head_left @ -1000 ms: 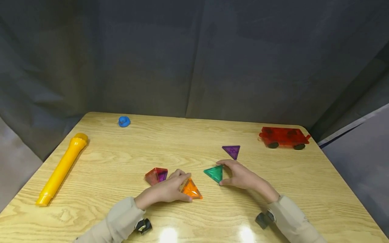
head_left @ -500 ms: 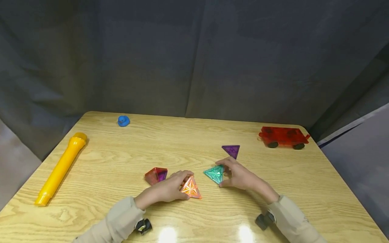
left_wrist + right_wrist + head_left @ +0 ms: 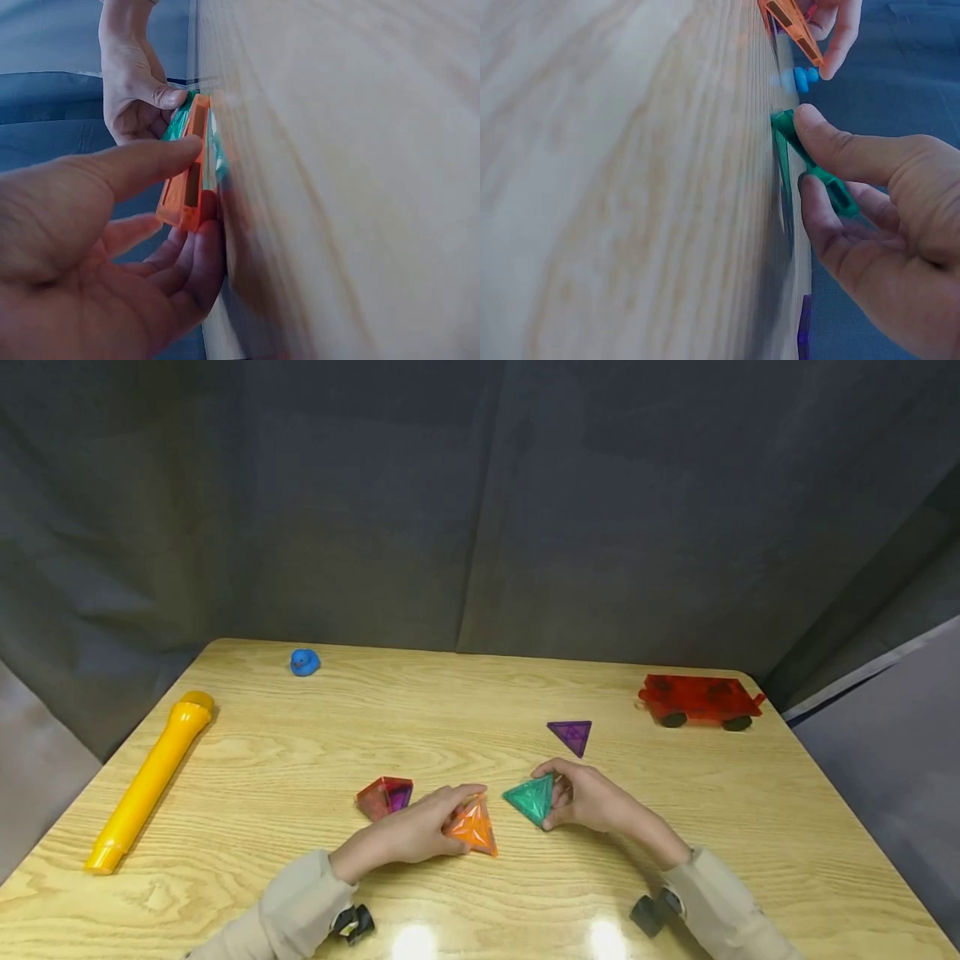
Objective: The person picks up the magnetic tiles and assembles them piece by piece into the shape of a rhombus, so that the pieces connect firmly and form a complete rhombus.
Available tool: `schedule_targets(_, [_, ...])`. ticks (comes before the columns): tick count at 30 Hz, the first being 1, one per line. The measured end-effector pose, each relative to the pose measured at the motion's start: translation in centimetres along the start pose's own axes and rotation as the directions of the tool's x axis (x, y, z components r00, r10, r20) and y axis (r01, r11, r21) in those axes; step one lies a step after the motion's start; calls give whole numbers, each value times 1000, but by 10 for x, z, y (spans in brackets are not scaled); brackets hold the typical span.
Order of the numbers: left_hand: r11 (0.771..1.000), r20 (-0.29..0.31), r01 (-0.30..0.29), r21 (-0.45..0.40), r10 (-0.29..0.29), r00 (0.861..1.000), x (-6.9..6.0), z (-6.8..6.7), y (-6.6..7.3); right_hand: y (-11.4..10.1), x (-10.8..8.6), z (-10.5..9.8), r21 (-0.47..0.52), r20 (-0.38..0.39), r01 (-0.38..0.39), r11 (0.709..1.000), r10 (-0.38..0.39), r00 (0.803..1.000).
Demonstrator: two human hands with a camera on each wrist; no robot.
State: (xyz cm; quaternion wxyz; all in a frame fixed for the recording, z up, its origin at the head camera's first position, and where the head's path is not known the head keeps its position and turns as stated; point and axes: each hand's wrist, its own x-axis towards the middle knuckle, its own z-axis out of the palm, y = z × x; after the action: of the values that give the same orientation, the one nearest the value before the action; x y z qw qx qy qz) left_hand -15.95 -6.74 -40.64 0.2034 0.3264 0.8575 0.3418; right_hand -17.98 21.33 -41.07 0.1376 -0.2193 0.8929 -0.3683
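Between thumb and fingers, my left hand (image 3: 420, 827) pinches an orange triangular tile (image 3: 474, 828); the left wrist view shows the orange tile (image 3: 184, 176) tilted against the tabletop, thumb on one edge. Facing it, my right hand (image 3: 592, 799) holds a green triangular tile (image 3: 531, 799) by its right side. In the right wrist view the green tile (image 3: 817, 169) is tilted, with one corner near the wood. A small gap separates the two tiles in the head view. A red and purple piece (image 3: 384, 797) sits behind my left hand, and a purple triangle (image 3: 573, 735) lies beyond my right hand.
A yellow tube (image 3: 153, 777) lies along the table's left side. At the back left stands a blue duck (image 3: 304, 662); a red wheeled base (image 3: 701, 699) is at the back right. Dark curtain (image 3: 360, 510) hangs behind the table (image 3: 420, 693).
The orange tile has turned slightly in my left fingers, its top tip shifting right and upward. My right hand and the green tile have moved slightly toward the near side, the tile tilting differently.
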Motion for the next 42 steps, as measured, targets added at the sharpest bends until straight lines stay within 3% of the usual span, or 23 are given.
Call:
schedule_targets(9, [998, -22, 62, -25, -62, 998, 0, 1, 0, -2, -3, 2, 157, 66, -2, 988, -8, 998])
schedule_targets(21, [998, -21, 57, -32, -58, 998, 1, 1, 0, -9, 0, 12, 234, 3, -54, 971, 55, 998])
schedule_targets(27, [998, -24, 48, -33, -49, 999, 2, 2, -1, -13, 0, 18, 303, 1, -42, 952, 44, 999])
schedule_targets(42, [998, -29, 43, -38, -44, 999, 3, 2, -3, -18, 4, 26, 312, 31, -42, 949, 33, 999])
